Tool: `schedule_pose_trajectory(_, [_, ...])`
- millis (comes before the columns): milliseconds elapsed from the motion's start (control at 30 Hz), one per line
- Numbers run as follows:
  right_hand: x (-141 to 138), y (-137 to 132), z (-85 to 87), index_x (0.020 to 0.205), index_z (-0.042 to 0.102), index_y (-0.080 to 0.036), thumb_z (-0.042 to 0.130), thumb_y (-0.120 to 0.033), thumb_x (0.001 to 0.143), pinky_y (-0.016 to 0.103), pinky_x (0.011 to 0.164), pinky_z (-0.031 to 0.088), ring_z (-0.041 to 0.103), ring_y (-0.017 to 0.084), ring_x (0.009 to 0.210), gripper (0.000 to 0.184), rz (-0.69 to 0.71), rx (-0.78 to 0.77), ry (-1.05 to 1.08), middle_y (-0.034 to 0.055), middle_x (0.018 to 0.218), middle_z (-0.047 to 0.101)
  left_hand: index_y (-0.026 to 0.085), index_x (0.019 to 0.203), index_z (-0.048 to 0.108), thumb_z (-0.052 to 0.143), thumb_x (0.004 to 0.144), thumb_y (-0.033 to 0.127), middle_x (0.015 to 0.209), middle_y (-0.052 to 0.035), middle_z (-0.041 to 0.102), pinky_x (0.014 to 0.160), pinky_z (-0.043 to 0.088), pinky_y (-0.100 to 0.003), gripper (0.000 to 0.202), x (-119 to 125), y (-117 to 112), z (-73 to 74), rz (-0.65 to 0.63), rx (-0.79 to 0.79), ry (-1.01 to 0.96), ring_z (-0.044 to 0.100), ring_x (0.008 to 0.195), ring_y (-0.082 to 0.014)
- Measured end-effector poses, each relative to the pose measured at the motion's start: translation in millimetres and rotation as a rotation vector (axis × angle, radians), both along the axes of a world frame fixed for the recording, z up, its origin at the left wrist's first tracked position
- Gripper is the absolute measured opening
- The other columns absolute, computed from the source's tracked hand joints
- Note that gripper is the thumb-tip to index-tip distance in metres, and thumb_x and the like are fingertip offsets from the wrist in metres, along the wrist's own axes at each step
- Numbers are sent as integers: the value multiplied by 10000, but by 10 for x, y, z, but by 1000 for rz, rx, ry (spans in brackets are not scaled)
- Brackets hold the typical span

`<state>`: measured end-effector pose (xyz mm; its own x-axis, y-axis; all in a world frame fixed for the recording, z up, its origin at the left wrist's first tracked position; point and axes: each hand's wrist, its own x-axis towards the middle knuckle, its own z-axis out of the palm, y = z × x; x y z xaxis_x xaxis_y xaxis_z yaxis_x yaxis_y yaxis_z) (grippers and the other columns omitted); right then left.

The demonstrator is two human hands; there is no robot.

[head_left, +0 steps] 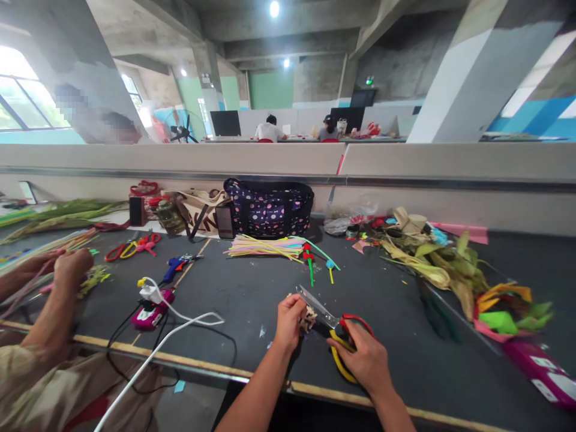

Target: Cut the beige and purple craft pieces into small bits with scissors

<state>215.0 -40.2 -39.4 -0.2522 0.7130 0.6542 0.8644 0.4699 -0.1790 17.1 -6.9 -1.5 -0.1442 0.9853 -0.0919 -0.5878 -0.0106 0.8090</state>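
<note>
My right hand (364, 357) grips scissors (320, 306) with red and yellow handles. Their blades are apart and point up and left. My left hand (289, 321) is closed in a pinch on a small beige frilled piece (308, 321), right beside the blades; its exact kind is unclear. Beyond both hands lies a bundle of pastel pipe cleaners (265, 247). Next to that bundle are a small red flower on a green stem (309, 264) and a small blue one on a yellow stem (331, 267).
At left, a co-worker's hands (74, 267) work over the dark table. Near them are red-handled scissors (121, 251), a blue glue gun (175, 267) and a magenta power strip (153, 309) with a white cable. Bags (272, 207) stand behind. Dried husks (432, 270) lie at right.
</note>
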Motion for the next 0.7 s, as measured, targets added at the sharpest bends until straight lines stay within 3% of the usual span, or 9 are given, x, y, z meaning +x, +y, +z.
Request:
schedule_pose_trajectory(267, [3, -9, 11, 1128, 590, -159, 578, -575, 817, 245, 703, 497, 667, 168, 792, 519, 4, 19, 14, 73, 930, 694, 123, 626, 632, 780, 642, 359, 507, 46, 424, 479, 205, -202, 279, -12, -23, 27, -10, 8, -11, 291, 480, -46])
schedule_pose_trajectory(700, [-2, -31, 46, 1104, 623, -158, 561, -581, 826, 245, 698, 491, 669, 170, 779, 510, -4, -13, 32, 73, 899, 701, 118, 654, 686, 796, 588, 364, 521, 24, 503, 498, 269, -202, 277, -5, -30, 72, 25, -34, 42, 357, 482, -52])
